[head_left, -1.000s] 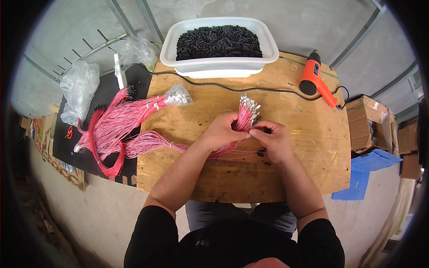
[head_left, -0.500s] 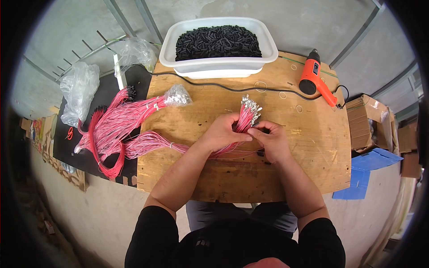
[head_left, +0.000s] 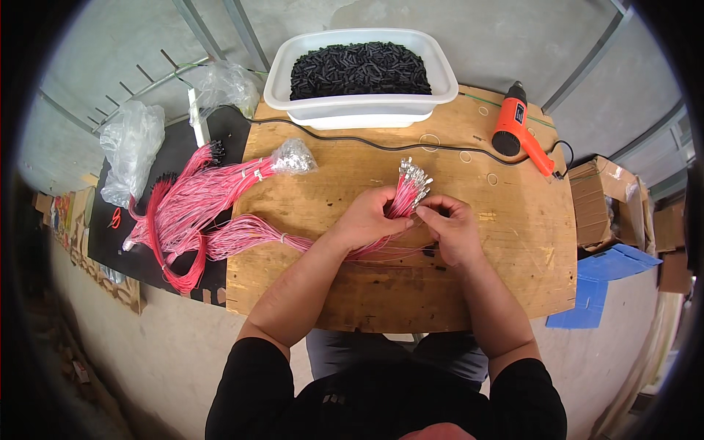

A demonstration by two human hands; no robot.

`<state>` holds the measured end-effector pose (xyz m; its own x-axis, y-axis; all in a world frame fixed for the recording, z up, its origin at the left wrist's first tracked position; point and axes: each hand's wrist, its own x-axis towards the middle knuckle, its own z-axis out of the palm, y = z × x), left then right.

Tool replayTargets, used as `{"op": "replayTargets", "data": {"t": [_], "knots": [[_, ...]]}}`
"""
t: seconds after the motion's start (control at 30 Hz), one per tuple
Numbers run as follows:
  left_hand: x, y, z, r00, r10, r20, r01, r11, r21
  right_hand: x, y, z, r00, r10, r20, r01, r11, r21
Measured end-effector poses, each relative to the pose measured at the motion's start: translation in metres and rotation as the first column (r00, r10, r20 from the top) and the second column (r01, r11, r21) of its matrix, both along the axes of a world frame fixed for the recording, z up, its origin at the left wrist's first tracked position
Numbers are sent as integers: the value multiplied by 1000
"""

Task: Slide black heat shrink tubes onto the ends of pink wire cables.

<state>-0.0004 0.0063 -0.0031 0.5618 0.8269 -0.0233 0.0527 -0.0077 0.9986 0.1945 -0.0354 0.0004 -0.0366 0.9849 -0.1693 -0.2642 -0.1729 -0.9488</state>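
The left hand (head_left: 369, 217) grips wires (head_left: 405, 198) over a table (head_left: 521, 235); at their five o'clock, the right hand (head_left: 452, 226) joins fingertips, catch unclear. A tub (head_left: 359, 109) sits at eleven, a heat gun (head_left: 511, 130) at two.

A: Which clothing is observed?
B: A black shirt (head_left: 389, 400) is worn; a small grey marking (head_left: 334, 400) of short strokes is borne toward its left side.
A: Sleeves noted?
B: Left sleeve (head_left: 248, 374) and right sleeve (head_left: 526, 392), both black, are cut short; forearms (head_left: 293, 286) are left uncovered.
A: And lower down?
B: Dark grey trousers (head_left: 339, 358) are seen.
A: Hands?
B: Left hand (head_left: 367, 218) and right hand (head_left: 453, 231) are recorded bare.
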Motion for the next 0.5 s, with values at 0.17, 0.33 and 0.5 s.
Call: {"op": "replayTargets", "data": {"t": [0.17, 0.33, 0.5], "knots": [[0, 1, -6, 996, 33, 83, -28, 997, -66, 0, -1, 0, 999, 37, 26, -38, 999, 35], [-1, 2, -9, 995, 39, 89, -31, 995, -97, 2, -1, -4, 993, 61, 105, -69, 994, 79], [-2, 0, -3, 992, 34, 125, -14, 988, -156, 4, 0, -6, 971, 109, 213, -142, 979, 147]]}}
